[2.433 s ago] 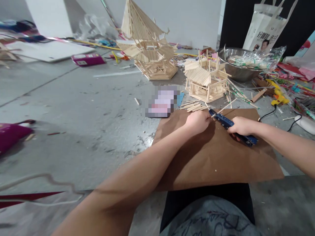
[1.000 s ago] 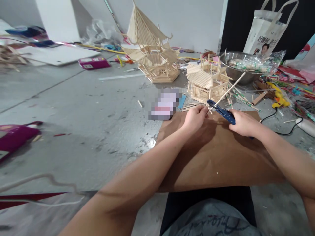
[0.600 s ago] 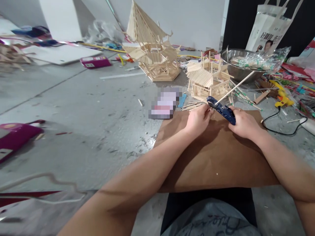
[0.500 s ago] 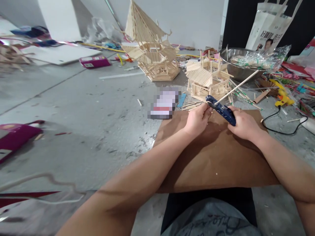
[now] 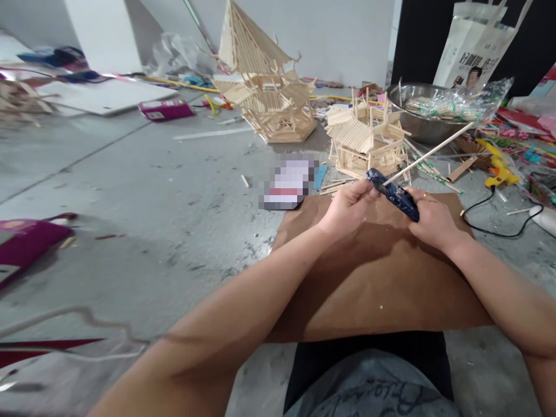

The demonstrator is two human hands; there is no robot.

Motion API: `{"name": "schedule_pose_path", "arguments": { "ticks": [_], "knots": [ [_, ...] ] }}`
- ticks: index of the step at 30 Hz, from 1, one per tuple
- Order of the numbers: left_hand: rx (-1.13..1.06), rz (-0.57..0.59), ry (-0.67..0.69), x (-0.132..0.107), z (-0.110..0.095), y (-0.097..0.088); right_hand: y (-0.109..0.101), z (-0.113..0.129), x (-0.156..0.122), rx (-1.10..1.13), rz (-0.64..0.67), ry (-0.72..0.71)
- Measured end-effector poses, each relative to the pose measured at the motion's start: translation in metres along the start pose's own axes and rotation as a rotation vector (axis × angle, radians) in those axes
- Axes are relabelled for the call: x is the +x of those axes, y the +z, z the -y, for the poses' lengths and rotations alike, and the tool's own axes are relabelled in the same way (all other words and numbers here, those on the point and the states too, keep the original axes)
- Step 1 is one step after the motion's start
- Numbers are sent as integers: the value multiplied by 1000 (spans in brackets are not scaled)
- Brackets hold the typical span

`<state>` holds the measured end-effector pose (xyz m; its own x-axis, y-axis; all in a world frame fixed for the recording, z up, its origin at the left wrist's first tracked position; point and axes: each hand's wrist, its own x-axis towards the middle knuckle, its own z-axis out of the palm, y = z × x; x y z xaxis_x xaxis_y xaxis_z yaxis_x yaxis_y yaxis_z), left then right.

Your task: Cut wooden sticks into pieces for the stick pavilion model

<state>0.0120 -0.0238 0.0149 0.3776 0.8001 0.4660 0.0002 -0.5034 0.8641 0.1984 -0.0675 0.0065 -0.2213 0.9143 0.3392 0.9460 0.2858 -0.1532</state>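
My left hand (image 5: 347, 211) is closed, pinching the lower end of a thin wooden stick (image 5: 434, 153). From there the stick slants up to the right, past the head of a dark blue hand tool (image 5: 398, 199). My right hand (image 5: 434, 219) is wrapped round the tool's handle, with a ring on one finger. The tool's exact kind is hard to make out; its head is close to my left fingertips. Both hands are above a brown board (image 5: 391, 289). Just beyond them stands a small stick-built pavilion (image 5: 354, 136) with bare upright posts.
A taller stick pagoda (image 5: 278, 110) stands behind, left of the pavilion. A phone (image 5: 289, 182) and loose sticks (image 5: 336, 186) lie near the board. At right are a metal bowl (image 5: 428, 127), a yellow glue gun (image 5: 501, 171) and its black cord (image 5: 499, 234). Purple packs (image 5: 32, 243) lie left.
The stick has slid up and to the right through the tool's head, with more of it sticking out. My hands have barely shifted.
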Motion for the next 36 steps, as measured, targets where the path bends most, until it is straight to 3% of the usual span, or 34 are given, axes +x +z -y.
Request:
{"name": "schedule_pose_path", "arguments": {
  "ticks": [7,12,15,21,25,32,36],
  "knots": [
    [-32,28,-7,0,1,-1,-4,0,1,70,-13,-33],
    [331,-109,98,-6,10,-1,-4,5,0,37,32,10],
    [428,-148,166,-10,13,0,-4,8,-1,43,37,-4],
    [269,-87,287,-9,12,0,-6,8,-1,75,9,-39],
    [155,-42,208,-7,4,-1,-5,0,1,89,-7,-123],
    [-134,148,26,-8,-18,1,-1,-15,4,176,-41,-294],
    [-170,129,-26,-7,-15,3,1,-14,3,194,-31,-281]
  ]
}}
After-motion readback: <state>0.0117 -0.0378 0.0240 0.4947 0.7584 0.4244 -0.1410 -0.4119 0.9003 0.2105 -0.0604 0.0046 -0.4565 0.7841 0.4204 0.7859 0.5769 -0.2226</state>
